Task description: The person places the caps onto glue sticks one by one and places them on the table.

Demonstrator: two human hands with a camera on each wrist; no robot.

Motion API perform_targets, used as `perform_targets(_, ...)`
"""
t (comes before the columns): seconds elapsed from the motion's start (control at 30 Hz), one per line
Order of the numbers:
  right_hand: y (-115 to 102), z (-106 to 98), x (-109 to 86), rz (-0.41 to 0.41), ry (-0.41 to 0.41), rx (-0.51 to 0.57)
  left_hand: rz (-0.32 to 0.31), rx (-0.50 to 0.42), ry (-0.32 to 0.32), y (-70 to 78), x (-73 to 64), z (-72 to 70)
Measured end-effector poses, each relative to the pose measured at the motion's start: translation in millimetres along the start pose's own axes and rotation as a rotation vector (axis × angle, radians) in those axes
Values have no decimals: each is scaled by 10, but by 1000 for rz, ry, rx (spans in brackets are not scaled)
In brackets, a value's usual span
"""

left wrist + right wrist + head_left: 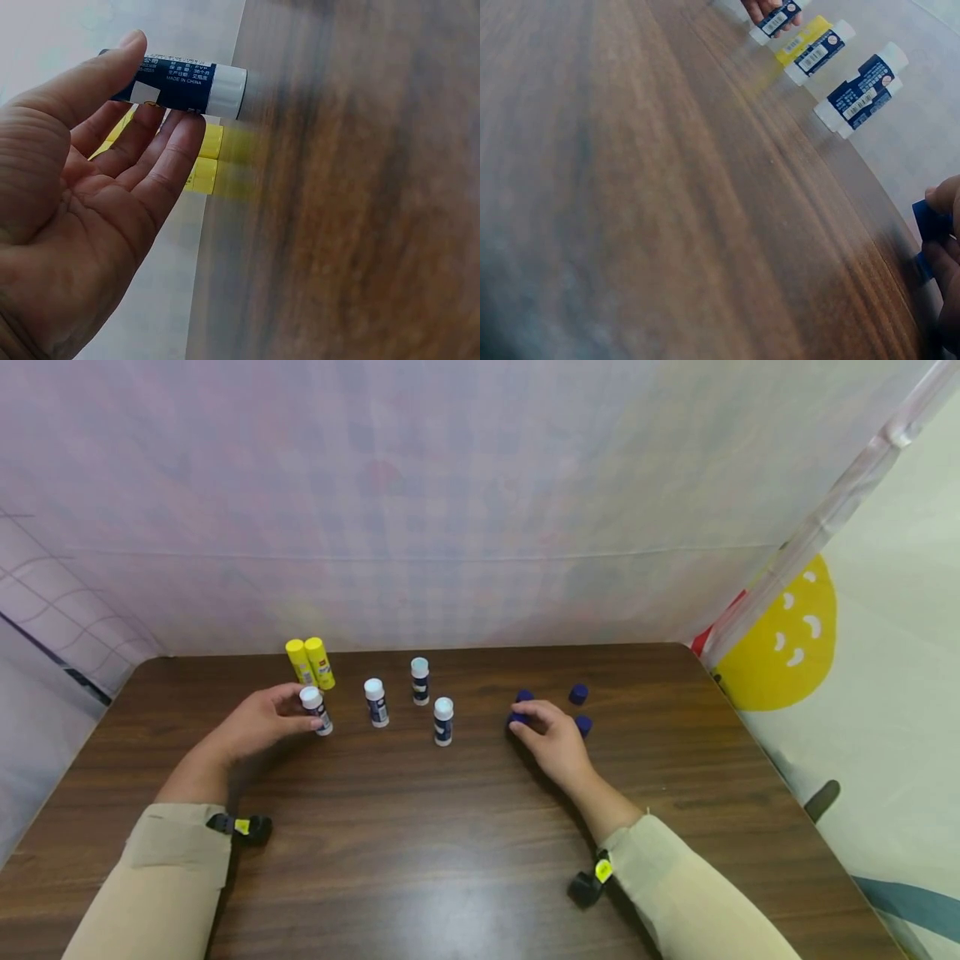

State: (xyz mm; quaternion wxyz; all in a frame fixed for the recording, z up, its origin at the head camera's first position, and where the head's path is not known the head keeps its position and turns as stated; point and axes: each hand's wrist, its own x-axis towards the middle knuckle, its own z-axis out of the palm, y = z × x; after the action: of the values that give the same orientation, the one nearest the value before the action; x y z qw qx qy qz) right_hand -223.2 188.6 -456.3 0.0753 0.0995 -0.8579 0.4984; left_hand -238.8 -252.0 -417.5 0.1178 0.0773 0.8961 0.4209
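Observation:
My left hand grips a glue stick with a white body and navy label, thumb on one side and fingers on the other. In the left wrist view this glue stick shows its printed label and white end. At the right, my right hand pinches a dark blue cap between thumb and fingers. The right wrist view shows the blue cap partly covered by the fingertips, with another blue cap close below it.
Two yellow glue sticks stand behind my left hand. Three more white-and-navy glue sticks stand upright mid-table, the nearest one in front. Other blue caps lie beyond my right hand. A pale curtain hangs behind the wooden table.

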Motion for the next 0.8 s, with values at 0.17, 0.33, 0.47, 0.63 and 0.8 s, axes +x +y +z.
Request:
perform_targets(0.17,2,-5,2,2,-4,0,2,8,6,2,0,7)
perform_targets(0.33,4,-3,1,-5,-5,4,6,1,6,7,-2,11)
perform_targets(0.47,11,-1,0,-10,-1,4,14,1,10,17,-6,12)
perform_targets(0.63,7,-2,-1,-7,0,0,16,4,11,11,-1,16)
perform_targets(0.8,0,-6,-3,-3,-2,4,13,5,10,1,3,20)
